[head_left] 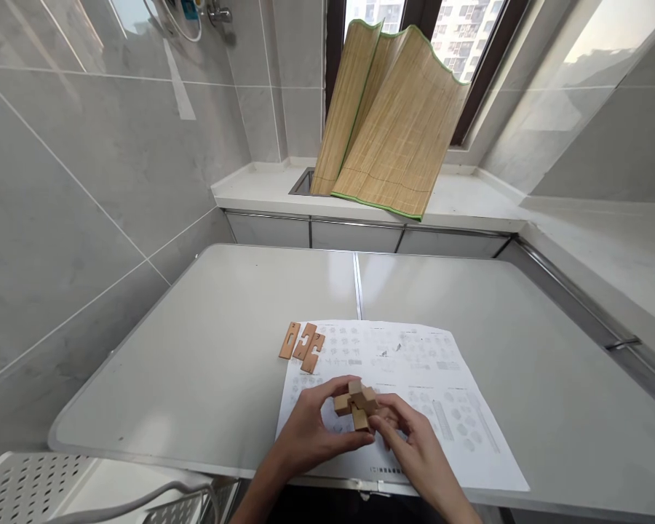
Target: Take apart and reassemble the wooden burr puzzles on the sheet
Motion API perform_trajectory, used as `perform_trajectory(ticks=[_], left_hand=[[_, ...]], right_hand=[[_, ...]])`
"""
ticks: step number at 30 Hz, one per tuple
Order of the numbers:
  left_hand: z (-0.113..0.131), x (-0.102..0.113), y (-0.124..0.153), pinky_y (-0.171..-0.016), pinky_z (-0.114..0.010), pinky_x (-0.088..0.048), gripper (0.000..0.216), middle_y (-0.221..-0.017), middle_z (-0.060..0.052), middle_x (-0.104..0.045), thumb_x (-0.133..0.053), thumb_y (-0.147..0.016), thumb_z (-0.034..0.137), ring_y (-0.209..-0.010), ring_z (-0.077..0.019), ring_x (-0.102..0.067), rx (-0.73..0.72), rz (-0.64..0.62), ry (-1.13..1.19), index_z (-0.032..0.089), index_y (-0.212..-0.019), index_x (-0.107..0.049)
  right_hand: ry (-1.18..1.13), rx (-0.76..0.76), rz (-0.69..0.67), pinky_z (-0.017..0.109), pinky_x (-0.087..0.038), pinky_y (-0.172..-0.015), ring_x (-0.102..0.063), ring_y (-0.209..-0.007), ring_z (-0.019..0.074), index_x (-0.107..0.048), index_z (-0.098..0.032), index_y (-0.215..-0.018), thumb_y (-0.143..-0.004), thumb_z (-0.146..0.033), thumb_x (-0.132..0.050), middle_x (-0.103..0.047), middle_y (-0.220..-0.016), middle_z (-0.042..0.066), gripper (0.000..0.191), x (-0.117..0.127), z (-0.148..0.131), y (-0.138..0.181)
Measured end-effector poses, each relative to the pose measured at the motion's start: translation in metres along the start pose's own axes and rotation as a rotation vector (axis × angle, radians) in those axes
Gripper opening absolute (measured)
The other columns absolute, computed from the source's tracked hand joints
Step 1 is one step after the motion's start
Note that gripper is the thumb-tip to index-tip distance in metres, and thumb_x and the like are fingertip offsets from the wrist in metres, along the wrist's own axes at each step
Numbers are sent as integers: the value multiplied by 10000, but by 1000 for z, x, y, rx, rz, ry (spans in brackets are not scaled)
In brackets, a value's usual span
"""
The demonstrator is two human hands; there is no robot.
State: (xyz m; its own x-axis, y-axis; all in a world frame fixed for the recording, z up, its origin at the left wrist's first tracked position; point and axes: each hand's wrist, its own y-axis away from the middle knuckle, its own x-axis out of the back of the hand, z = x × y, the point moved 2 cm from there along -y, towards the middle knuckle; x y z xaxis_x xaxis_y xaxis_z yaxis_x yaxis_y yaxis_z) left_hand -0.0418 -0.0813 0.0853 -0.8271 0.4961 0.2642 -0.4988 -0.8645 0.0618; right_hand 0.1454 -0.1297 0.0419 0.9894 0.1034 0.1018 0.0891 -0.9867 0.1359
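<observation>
A wooden burr puzzle (359,402), made of interlocking light-brown blocks, is held above a printed sheet (415,364). My left hand (317,426) grips it between the thumb below and the fingers above. On the other side, my right hand (407,433) has its thumb and fingers pinched against the puzzle's right edge. Flat wooden pieces with cut-out slots lie at the sheet's upper left: one piece (289,340) rests mostly off the paper, and two more, a middle piece (304,342) and a right piece (313,354), lie close beside it.
The sheet lies on a white folding table (223,349) with a centre seam. Behind it, a folded bamboo mat (398,116) leans on the counter (469,193) by the window. A white perforated rack (38,484) and a grey hose (136,502) are at the lower left.
</observation>
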Motion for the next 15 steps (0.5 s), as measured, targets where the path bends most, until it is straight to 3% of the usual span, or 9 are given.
perform_trajectory(ticks=[6, 10, 15], left_hand=[[-19, -4, 2, -1006, -384, -522, 608, -1228, -41, -733, -903, -692, 329, -1121, -286, -670, -35, 16, -160, 271, -1251, -671], [-42, 4, 11, -1067, -454, -497, 665, -1301, -74, -678, -891, -697, 274, -1243, -322, -591, -104, 222, -361, 286, -1303, -616], [-70, 24, 33, -1142, -552, -410, 569, -1416, -122, -579, -847, -776, 398, -1372, -370, -440, -153, 486, -660, 252, -1273, -608]], right_hand=[[-16, 34, -12, 308, -528, -742, -667, -797, 225, -707, -206, -1155, -955, -558, -623, -704, -821, 39, 413, -3, -2, -8], [11, 31, 57, 297, -509, -695, -621, -709, 203, -708, -202, -1153, -944, -575, -630, -682, -760, 28, 435, -7, 5, -12], [29, 11, 76, 306, -503, -692, -623, -690, 211, -700, -192, -1187, -937, -600, -624, -670, -716, 22, 485, -7, 19, -14]])
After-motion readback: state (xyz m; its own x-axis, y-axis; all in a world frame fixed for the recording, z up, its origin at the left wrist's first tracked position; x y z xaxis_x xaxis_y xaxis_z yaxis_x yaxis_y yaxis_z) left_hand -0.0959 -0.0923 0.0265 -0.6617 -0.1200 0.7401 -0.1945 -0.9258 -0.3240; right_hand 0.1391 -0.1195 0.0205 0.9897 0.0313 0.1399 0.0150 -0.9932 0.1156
